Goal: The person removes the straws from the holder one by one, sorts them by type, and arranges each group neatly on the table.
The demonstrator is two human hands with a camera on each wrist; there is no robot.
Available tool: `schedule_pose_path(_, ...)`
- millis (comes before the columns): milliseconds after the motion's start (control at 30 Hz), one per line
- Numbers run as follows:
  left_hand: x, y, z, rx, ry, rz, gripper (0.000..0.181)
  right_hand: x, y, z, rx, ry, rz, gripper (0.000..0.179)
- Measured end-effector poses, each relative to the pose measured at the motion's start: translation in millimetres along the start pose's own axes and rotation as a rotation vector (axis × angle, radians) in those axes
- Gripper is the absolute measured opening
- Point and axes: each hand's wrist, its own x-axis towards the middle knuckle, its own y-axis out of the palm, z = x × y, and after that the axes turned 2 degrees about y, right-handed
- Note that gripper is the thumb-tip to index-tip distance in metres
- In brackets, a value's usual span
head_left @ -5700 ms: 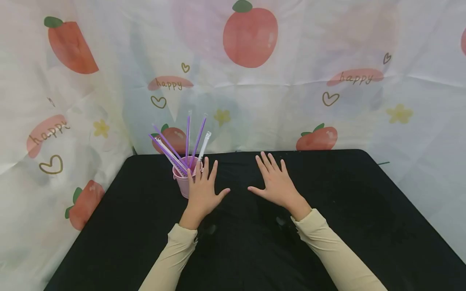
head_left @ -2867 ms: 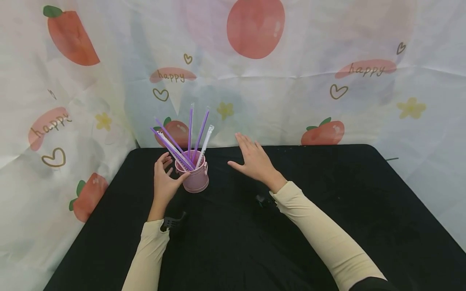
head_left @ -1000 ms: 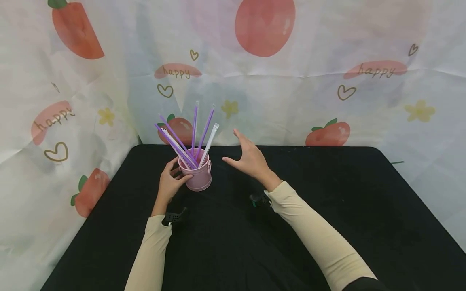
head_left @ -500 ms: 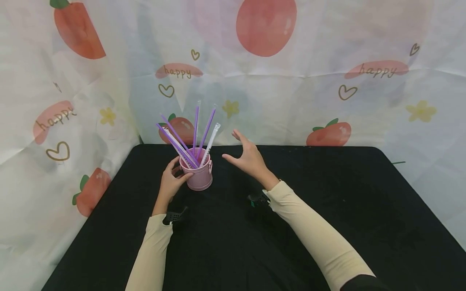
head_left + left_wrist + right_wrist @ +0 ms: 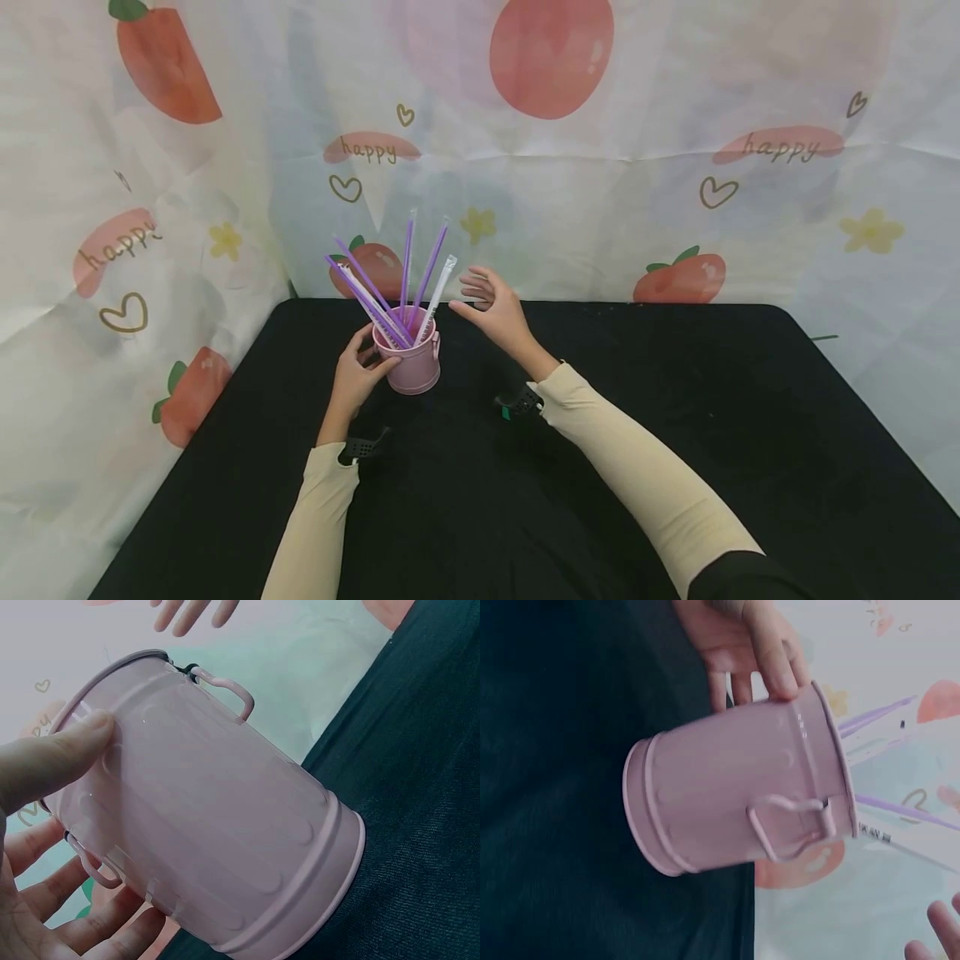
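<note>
A small pink metal bucket [image 5: 414, 373] with side handles stands upright on the black table. Several wrapped straws lean out of it, purple straws [image 5: 428, 268] and a white-wrapped straw [image 5: 437, 297] on the right. My left hand [image 5: 354, 379] holds the bucket's left side near the rim; in the left wrist view its thumb [image 5: 71, 754] presses the wall and the other fingers lie by the far side. My right hand [image 5: 497, 310] hovers just right of the straws, fingers loosely bent, touching nothing. Only its fingertips [image 5: 946, 930] show in the right wrist view.
The black tablecloth [image 5: 660, 400] spreads on both sides of the bucket. Behind and to the left hangs a pale printed curtain [image 5: 570, 225] close to the table's back edge. Dark wrist devices sit on both of my wrists.
My left hand has come round to the bucket's left side and taken hold of it. My right hand has moved left toward the straws, and its fingers have bent a little.
</note>
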Motion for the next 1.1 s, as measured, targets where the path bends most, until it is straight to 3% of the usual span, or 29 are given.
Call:
schedule_pose_path(167, -1.0, -0.5, -4.6, -0.003, -0.024, 0.012, 0.071, 4.1, 8.9, -3.1, 0.096, 0.002, 0.006, 0.060)
schedule_pose_path(433, -7.7, 0.8, -28.5, -0.014, -0.043, 0.029, 0.069, 7.9, 16.0, -8.1, 0.096, 0.039, -0.028, 0.061)
schedule_pose_path(833, -8.2, 0.0, -27.8, 0.000, -0.048, 0.022, 0.069, 15.4, 30.2, -12.9, 0.197, 0.141, -0.108, 0.059)
schedule_pose_path(1100, -7.2, 0.2, -26.9, -0.002, -0.044, 0.025, 0.070, 19.0, 42.1, -14.4, 0.409, 0.211, -0.188, 0.054)
